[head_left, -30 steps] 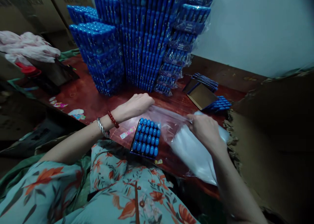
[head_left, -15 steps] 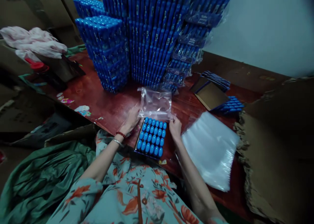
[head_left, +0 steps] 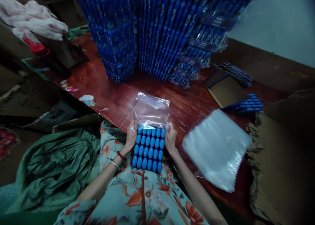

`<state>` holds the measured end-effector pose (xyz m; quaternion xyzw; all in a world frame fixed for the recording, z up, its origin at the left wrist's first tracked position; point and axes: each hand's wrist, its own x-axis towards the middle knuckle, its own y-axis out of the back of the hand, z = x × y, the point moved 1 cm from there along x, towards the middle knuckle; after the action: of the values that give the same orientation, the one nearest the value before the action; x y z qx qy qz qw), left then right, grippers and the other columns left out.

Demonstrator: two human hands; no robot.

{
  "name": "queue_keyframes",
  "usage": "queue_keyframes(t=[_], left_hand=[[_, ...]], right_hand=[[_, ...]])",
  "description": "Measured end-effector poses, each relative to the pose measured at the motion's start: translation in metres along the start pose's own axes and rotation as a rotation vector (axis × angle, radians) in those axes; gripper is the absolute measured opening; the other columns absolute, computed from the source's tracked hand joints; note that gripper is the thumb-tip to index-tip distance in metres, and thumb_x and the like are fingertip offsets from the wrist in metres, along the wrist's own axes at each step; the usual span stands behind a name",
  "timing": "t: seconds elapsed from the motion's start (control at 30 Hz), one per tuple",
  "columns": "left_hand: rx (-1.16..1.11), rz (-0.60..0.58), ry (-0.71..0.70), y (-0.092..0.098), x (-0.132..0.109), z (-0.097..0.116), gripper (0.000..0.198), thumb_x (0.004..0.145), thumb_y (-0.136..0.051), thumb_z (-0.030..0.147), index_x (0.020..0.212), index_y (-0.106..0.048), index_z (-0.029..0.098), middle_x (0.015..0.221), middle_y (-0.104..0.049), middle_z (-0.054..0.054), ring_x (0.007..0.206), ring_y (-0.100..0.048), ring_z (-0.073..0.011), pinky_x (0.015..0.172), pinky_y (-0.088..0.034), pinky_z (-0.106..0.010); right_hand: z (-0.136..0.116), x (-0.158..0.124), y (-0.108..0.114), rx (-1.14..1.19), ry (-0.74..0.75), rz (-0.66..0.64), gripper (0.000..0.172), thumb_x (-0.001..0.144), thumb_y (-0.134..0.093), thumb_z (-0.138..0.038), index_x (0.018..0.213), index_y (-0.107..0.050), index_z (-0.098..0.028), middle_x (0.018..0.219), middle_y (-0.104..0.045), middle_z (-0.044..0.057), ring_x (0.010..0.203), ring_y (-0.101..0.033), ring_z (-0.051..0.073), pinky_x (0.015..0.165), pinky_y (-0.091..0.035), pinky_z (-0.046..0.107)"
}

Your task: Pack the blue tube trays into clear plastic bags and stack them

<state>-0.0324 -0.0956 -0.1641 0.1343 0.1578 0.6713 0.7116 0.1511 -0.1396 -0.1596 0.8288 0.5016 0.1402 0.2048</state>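
A clear plastic bag (head_left: 152,108) stretches between my two hands, its near edge at the far end of a tray of blue oval-topped pieces (head_left: 149,151). My left hand (head_left: 132,133) is closed on the bag's left corner, beside the tray's upper left. At the opposite corner my right hand (head_left: 170,135) grips the bag with its fingers curled. The tray's near end hangs over the table edge, in front of my body. How far the bag covers the far row is hard to make out.
Tall stacks of wrapped blue packs (head_left: 157,37) stand at the back. Loose clear bags (head_left: 216,149) lie in a pile on the right, below a brown card tray (head_left: 228,90). A torn carton (head_left: 278,159) borders the right side. A red-lidded bottle (head_left: 46,57) stands left.
Both hands and the bag have come nearer to my body, down to the tray's far end. The tray has also shifted toward me. My view has tilted downward.
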Motion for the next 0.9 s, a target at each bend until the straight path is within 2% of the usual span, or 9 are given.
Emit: queue_keyframes(t=[0.13, 0.23, 0.3, 0.4, 0.6, 0.77, 0.9], left_hand=[[-0.005, 0.047, 0.071, -0.005, 0.014, 0.002, 0.027, 0.092, -0.035, 0.032, 0.081, -0.054, 0.017, 0.074, -0.059, -0.002, 0.069, -0.053, -0.0145, 0.067, -0.043, -0.025], [0.003, 0.060, 0.137, -0.009, 0.022, 0.000, 0.023, 0.087, -0.043, 0.029, 0.070, -0.053, 0.017, 0.062, -0.055, 0.000, 0.061, -0.050, -0.0142, 0.059, -0.039, -0.025], [0.012, 0.060, 0.159, -0.010, 0.024, 0.000, 0.020, 0.083, -0.048, 0.027, 0.065, -0.051, 0.017, 0.059, -0.054, 0.001, 0.059, -0.049, -0.0140, 0.058, -0.037, -0.024], [0.030, 0.043, 0.147, -0.008, 0.025, 0.003, 0.015, 0.081, -0.049, 0.023, 0.069, -0.052, 0.017, 0.063, -0.057, 0.001, 0.063, -0.053, -0.0143, 0.061, -0.038, -0.024], [0.141, -0.060, 0.154, -0.011, 0.035, 0.007, 0.013, 0.080, -0.047, 0.012, 0.068, -0.051, 0.016, 0.059, -0.055, 0.002, 0.059, -0.053, -0.0129, 0.056, -0.036, -0.022], [0.298, -0.128, 0.147, -0.009, 0.032, 0.011, 0.010, 0.085, -0.045, 0.013, 0.083, -0.055, 0.013, 0.072, -0.062, -0.003, 0.067, -0.058, -0.0149, 0.061, -0.040, -0.023], [0.469, -0.192, 0.122, 0.004, 0.018, 0.017, 0.017, 0.088, -0.045, 0.022, 0.096, -0.058, 0.014, 0.083, -0.065, -0.010, 0.082, -0.062, -0.0230, 0.071, -0.043, -0.031]], right_hand=[[0.010, 0.024, -0.002, -0.004, -0.067, 0.008, 0.038, 0.083, -0.029, -0.054, 0.075, -0.048, -0.022, 0.069, -0.056, 0.003, 0.067, -0.050, 0.018, 0.065, -0.041, 0.030], [0.020, 0.034, -0.001, -0.010, -0.093, -0.007, 0.039, 0.082, -0.029, -0.055, 0.073, -0.048, -0.022, 0.066, -0.057, 0.003, 0.065, -0.051, 0.019, 0.062, -0.042, 0.030], [0.024, 0.033, 0.002, -0.031, -0.101, -0.005, 0.037, 0.081, -0.033, -0.053, 0.074, -0.050, -0.021, 0.067, -0.059, 0.003, 0.066, -0.052, 0.019, 0.063, -0.042, 0.030], [0.023, 0.026, 0.006, -0.074, -0.096, 0.015, 0.032, 0.081, -0.038, -0.049, 0.080, -0.054, -0.021, 0.076, -0.063, 0.005, 0.072, -0.054, 0.020, 0.070, -0.042, 0.031], [0.023, 0.028, 0.006, -0.101, -0.093, -0.004, 0.031, 0.079, -0.040, -0.046, 0.086, -0.056, -0.020, 0.083, -0.066, 0.007, 0.077, -0.057, 0.021, 0.071, -0.043, 0.031], [0.018, 0.025, 0.008, -0.142, -0.088, -0.015, 0.031, 0.083, -0.035, -0.044, 0.087, -0.054, -0.019, 0.079, -0.066, 0.007, 0.072, -0.058, 0.020, 0.067, -0.043, 0.031], [0.011, 0.008, 0.016, -0.191, -0.073, -0.080, 0.023, 0.082, -0.039, -0.037, 0.086, -0.054, -0.020, 0.065, -0.060, 0.003, 0.061, -0.055, 0.020, 0.060, -0.040, 0.030]])
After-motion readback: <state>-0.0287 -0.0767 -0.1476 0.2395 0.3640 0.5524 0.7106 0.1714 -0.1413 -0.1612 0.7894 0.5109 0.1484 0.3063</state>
